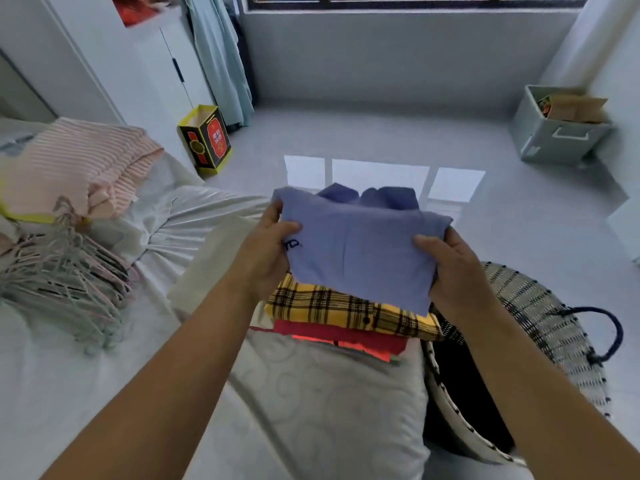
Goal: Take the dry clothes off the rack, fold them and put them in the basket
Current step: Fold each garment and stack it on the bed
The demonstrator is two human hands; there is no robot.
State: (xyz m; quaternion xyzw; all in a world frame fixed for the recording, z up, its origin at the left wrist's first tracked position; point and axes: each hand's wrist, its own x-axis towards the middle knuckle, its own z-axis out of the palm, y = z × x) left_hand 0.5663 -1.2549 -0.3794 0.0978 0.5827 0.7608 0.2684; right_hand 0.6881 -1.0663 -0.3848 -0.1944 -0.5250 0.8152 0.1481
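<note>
A folded blue shirt (360, 244) is held up in front of me. My left hand (268, 251) grips its left edge with the thumb on top, and my right hand (453, 268) grips its right edge the same way. Directly beneath it lies a stack of folded clothes: a yellow plaid shirt (349, 313) over a red garment (346, 341), both resting on a pale patterned cushion (332, 403). The woven black-and-white basket (540, 323) stands on the floor at the lower right, its inside dark.
A pile of pastel hangers (65, 275) lies on the white bed (41, 375) to the left, with a pink striped folded cloth (79, 164) behind. A yellow and black gift bag (206, 140) and a grey storage box (554, 129) stand on the grey floor.
</note>
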